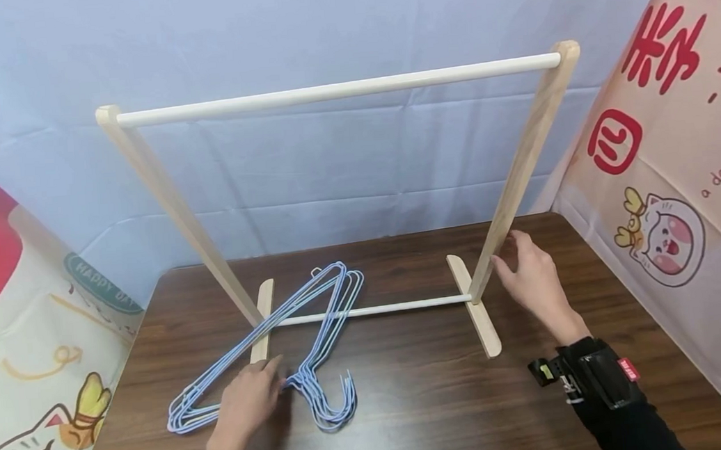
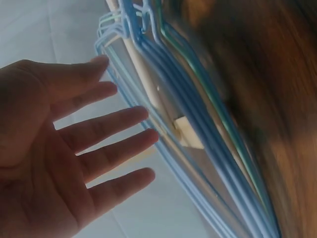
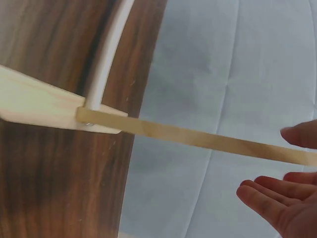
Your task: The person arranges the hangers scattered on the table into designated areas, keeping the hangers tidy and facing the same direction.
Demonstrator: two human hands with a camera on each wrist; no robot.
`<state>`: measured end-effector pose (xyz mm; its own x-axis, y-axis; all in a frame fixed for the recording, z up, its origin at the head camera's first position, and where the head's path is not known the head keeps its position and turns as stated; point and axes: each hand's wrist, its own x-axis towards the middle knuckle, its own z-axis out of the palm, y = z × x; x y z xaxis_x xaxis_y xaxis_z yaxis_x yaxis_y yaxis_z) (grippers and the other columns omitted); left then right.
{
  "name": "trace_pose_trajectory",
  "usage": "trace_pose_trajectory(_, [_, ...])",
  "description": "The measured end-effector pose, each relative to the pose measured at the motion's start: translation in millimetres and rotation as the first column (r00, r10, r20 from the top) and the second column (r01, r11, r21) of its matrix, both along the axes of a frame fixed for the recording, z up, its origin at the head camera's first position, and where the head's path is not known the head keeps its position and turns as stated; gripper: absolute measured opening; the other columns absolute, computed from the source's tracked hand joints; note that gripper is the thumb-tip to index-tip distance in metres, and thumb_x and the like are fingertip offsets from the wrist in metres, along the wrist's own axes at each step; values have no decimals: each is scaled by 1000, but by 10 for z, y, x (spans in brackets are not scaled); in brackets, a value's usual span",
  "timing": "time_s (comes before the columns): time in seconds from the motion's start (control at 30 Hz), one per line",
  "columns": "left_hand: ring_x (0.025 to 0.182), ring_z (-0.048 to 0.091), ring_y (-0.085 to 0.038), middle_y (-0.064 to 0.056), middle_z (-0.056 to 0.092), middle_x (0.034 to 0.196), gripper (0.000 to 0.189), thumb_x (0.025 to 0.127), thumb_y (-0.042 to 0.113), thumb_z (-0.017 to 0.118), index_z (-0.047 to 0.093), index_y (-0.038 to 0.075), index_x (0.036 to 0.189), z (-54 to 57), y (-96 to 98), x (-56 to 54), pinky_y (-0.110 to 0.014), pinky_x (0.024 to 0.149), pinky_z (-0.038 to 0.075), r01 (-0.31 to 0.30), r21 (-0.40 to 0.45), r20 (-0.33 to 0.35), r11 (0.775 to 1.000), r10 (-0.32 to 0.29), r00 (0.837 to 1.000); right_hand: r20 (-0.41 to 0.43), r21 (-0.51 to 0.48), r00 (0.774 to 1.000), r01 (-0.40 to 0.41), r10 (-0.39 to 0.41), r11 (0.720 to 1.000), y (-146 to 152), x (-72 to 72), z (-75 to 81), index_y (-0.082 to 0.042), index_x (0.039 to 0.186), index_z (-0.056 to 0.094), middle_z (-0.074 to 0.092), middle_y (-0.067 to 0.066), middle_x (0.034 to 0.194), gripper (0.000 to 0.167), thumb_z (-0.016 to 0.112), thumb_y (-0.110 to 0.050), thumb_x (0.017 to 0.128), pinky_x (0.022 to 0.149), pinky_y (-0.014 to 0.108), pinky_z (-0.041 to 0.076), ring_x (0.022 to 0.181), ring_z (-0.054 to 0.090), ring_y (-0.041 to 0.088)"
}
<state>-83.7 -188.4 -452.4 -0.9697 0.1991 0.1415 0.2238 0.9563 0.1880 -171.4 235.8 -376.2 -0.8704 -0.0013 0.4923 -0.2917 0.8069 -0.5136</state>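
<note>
A bundle of blue wire hangers (image 1: 312, 385) lies on the table with its hooks bunched at the front. Beside it is my left hand (image 1: 247, 400), which in the left wrist view shows spread fingers (image 2: 116, 119) alongside the wires, gripping none. A wooden garment rack (image 1: 522, 165) stands behind. Near the lower part of its right post is my right hand (image 1: 536, 279), thumb and fingers apart. From the right wrist view, the post (image 3: 198, 139) passes between the thumb and the loosely extended fingers, which are not closed round it.
The rack's white top rail (image 1: 338, 90) spans both posts, and a lower rail (image 1: 410, 306) runs close over the table. Its right foot (image 1: 483, 324) points forward. The hangers overlap the left foot (image 1: 266, 298). Printed cloth (image 1: 664, 162) hangs at the right side.
</note>
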Motion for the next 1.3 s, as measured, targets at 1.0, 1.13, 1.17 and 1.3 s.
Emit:
trace_pose_trajectory(1.0, [59, 60, -28, -5, 61, 65, 9, 71, 4, 70, 65, 10, 69, -163, 111, -137, -40, 47, 44, 23, -37, 5, 999, -22, 1000, 101, -106, 994, -18, 29, 994, -35, -209, 139, 13, 115, 37, 53, 38, 98, 34, 52, 4, 86, 63, 52, 47, 88, 56, 49])
trace_pose_trajectory(1.13, [56, 59, -27, -5, 60, 62, 10, 70, 3, 70, 63, 10, 67, -134, 113, -135, -39, 46, 44, 24, -32, -13, 999, -25, 1000, 103, -100, 994, -22, 32, 995, -32, -214, 131, 13, 116, 37, 53, 37, 97, 34, 53, 4, 86, 61, 52, 47, 87, 56, 49])
trace_pose_trajectory(1.17, [55, 59, -27, -4, 60, 62, 11, 70, 2, 70, 63, 10, 67, -123, 115, -135, -39, 45, 44, 25, -31, -17, 999, -26, 1000, 104, -98, 994, -22, 32, 995, -32, -214, 132, 13, 115, 37, 53, 37, 97, 34, 53, 4, 86, 61, 51, 47, 86, 56, 49])
trace_pose_trajectory(1.3, [53, 57, -26, -4, 59, 60, 14, 68, 0, 70, 61, 10, 65, -68, 123, -135, -39, 44, 43, 28, -31, -34, 999, -29, 999, 113, -98, 993, -22, 33, 995, -38, -210, 142, 13, 116, 37, 53, 36, 96, 34, 52, 4, 86, 60, 50, 46, 86, 56, 48])
